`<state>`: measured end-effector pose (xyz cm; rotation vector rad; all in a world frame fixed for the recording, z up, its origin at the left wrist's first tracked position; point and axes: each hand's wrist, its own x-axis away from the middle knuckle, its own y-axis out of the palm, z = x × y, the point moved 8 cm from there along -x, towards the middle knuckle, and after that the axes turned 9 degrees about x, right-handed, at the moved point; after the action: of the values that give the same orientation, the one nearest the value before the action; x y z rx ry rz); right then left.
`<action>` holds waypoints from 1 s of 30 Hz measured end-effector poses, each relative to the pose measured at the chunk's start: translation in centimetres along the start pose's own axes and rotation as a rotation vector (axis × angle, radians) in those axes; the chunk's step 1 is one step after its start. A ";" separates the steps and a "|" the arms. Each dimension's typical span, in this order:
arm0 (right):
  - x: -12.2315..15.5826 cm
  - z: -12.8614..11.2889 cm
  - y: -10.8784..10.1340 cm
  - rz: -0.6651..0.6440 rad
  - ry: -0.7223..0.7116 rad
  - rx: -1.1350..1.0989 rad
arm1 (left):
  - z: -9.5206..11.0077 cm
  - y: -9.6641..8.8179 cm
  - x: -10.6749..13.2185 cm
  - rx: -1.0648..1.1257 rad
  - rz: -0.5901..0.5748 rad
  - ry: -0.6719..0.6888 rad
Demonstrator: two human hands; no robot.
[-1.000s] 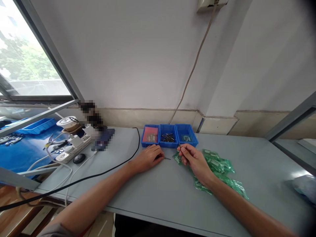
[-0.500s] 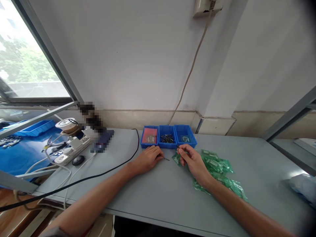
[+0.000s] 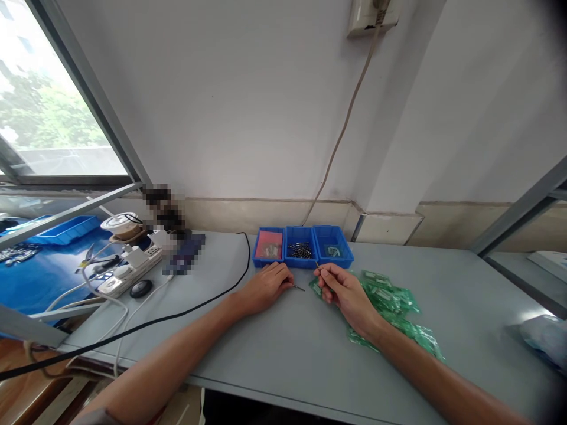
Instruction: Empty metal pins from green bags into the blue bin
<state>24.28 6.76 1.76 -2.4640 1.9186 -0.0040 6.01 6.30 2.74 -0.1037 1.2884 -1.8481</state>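
My left hand (image 3: 266, 286) rests on the grey table (image 3: 274, 348), fingers curled over a thin dark pin (image 3: 299, 288) whose tip sticks out to the right. My right hand (image 3: 343, 289) is closed in a pinch on a small thin pin (image 3: 318, 267), just in front of the blue bins. It lies over the left end of a pile of small green bags (image 3: 394, 310). Three blue bins (image 3: 303, 247) stand in a row behind both hands: the left holds a pink sheet, the middle dark pins, the right small parts.
A black cable (image 3: 177, 313) crosses the table on the left. Further left sit a white power strip (image 3: 128, 268), a black round object (image 3: 142, 288), white cables and a blue tray (image 3: 62, 227). A beige cable runs up the wall to a socket (image 3: 370, 18). A clear bag (image 3: 547, 336) lies at far right.
Both hands stay almost still; the right hand has lowered slightly toward the table with its pin. The view has tilted up a little.
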 end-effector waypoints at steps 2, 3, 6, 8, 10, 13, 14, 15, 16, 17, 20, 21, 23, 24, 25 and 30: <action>0.1 -0.1 0.1 -0.002 -0.003 0.001 | 0.0 0.0 0.0 -0.003 -0.001 -0.003; 0.1 -0.1 0.2 -0.001 -0.004 0.001 | -0.1 0.1 0.0 -0.005 -0.003 -0.004; 0.3 -0.2 0.2 0.015 -0.012 0.012 | -0.1 0.1 0.0 -0.012 -0.006 -0.002; 0.3 -0.3 0.1 0.026 -0.019 0.026 | 0.0 0.1 0.0 -0.016 -0.001 -0.001; 0.3 -0.4 0.1 0.033 -0.028 0.034 | 0.1 0.0 0.0 -0.026 -0.004 0.010; 0.3 -0.5 0.2 0.034 -0.037 0.044 | 0.5 0.0 -0.1 -0.036 -0.026 0.034; 0.3 -0.5 0.2 0.034 -0.037 0.047 | 0.7 0.0 -0.1 -0.034 -0.035 0.039; 0.3 -0.4 0.2 0.034 -0.034 0.051 | 0.8 0.0 -0.1 -0.033 -0.044 0.042; 0.3 -0.4 0.2 0.036 -0.031 0.054 | 0.9 0.1 0.0 -0.031 -0.049 0.042; 0.4 -0.4 0.2 0.038 -0.029 0.056 | 1.0 0.1 0.0 -0.032 -0.055 0.043; 0.4 -0.4 0.1 0.042 -0.029 0.059 | 1.0 0.2 0.1 -0.034 -0.062 0.041; 0.4 -0.4 0.1 0.042 -0.030 0.059 | 1.0 0.2 0.1 -0.034 -0.061 0.040; 0.4 -0.3 0.1 0.041 -0.030 0.059 | 1.0 0.2 0.1 -0.034 -0.062 0.041; 0.4 -0.2 0.1 0.041 -0.031 0.060 | 1.1 0.3 0.1 -0.034 -0.065 0.044; 0.4 -0.2 0.1 0.040 -0.031 0.060 | 1.1 0.3 0.1 -0.035 -0.069 0.047; 0.3 0.0 0.0 0.033 -0.028 0.051 | 1.5 0.0 0.0 -0.030 -0.064 0.042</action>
<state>24.30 6.47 1.72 -2.3873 1.9230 -0.0178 6.75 5.18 3.42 -0.1242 1.3559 -1.8947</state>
